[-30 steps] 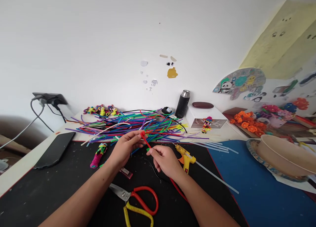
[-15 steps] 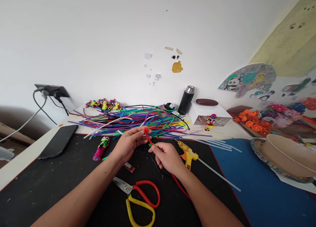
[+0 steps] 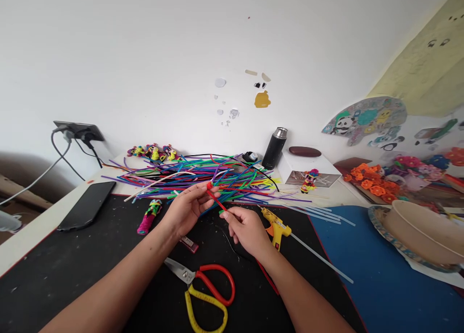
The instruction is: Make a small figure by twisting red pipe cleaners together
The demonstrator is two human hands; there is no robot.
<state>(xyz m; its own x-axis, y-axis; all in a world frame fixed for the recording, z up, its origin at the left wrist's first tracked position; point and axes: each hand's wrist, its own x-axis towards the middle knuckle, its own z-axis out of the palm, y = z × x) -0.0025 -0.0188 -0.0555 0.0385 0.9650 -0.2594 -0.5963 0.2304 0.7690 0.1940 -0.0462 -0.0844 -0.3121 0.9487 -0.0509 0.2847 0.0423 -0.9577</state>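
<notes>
A red pipe cleaner [image 3: 218,201] is stretched between my two hands over the black mat. My left hand [image 3: 188,206] pinches its far end, where the red is bunched into a small coil. Closed around the pipe cleaner lower down is my right hand [image 3: 246,227], with a bit of green showing at the fingertips. The red strand's tail comes out below my right wrist. Scissors [image 3: 188,277] with one red and one yellow handle lie partly under my left forearm. Just right of my right hand is a yellow glue gun [image 3: 277,226] with a glue stick in its back.
A heap of coloured pipe cleaners [image 3: 174,176] spreads along the wall. A small pink-and-green figure [image 3: 149,218] and a phone [image 3: 87,205] lie to the left. A black flask [image 3: 274,149], white box [image 3: 311,166] and large bowl [image 3: 427,231] stand at back and right.
The coiled end has moved slightly left and up with my left fingers, and a longer straight stretch of red pipe cleaner shows between my hands. My right hand has barely moved.
</notes>
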